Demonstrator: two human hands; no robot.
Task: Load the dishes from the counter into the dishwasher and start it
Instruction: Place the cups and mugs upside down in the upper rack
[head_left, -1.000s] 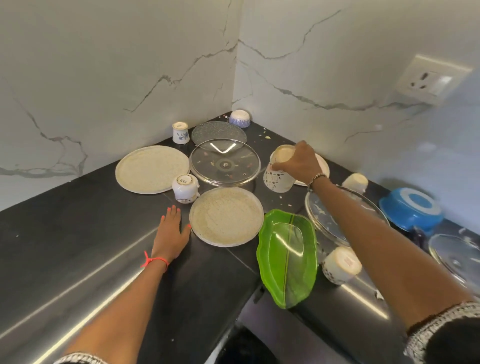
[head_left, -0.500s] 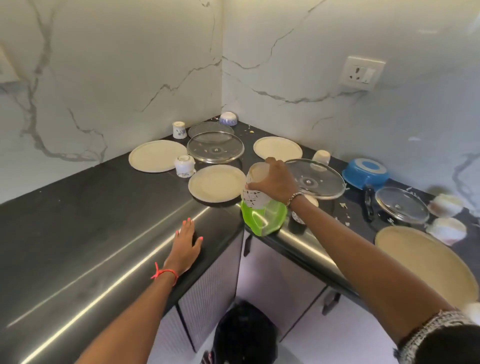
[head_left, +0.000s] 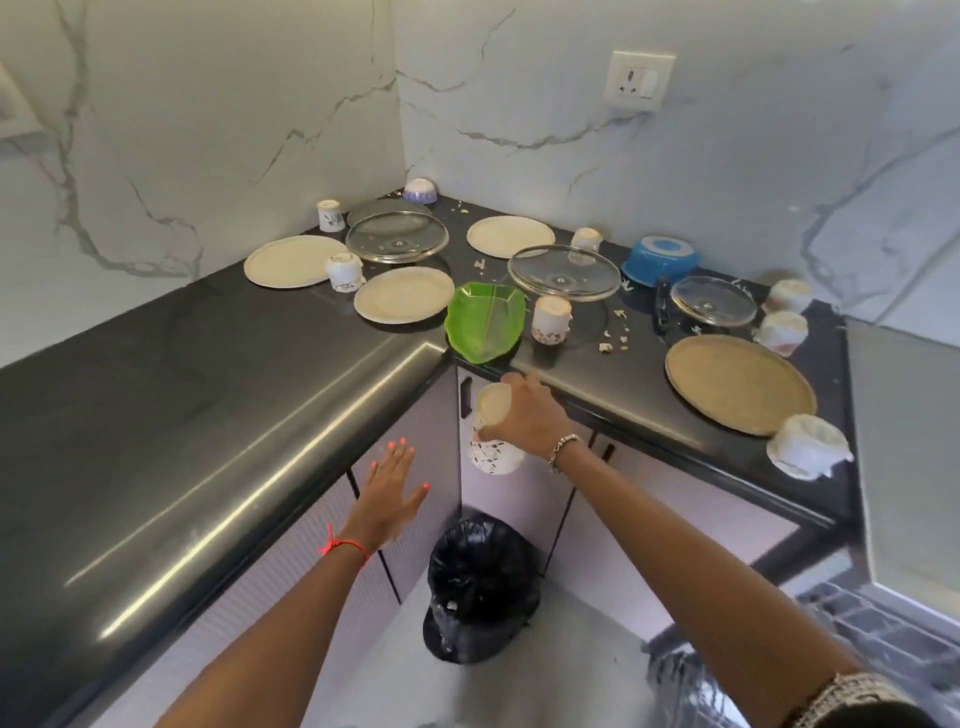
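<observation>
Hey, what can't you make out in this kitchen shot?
Head view:
- Dishwasher rack: cut off by the bottom-right corner and blurred; its load is unclear.
- Cup: the right hand covers its side, so any handle is hidden.
- White dish at far right: too blurred to identify.
- Black bag: opaque, contents hidden.

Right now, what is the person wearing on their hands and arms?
The left hand has nails painted bright coral-pink, and a red thread is tied round that wrist. The right hand has a silver bracelet of small links at its wrist. Both forearms are bare. Higher up the right arm, the edge of a pale patterned sleeve shows.
</observation>
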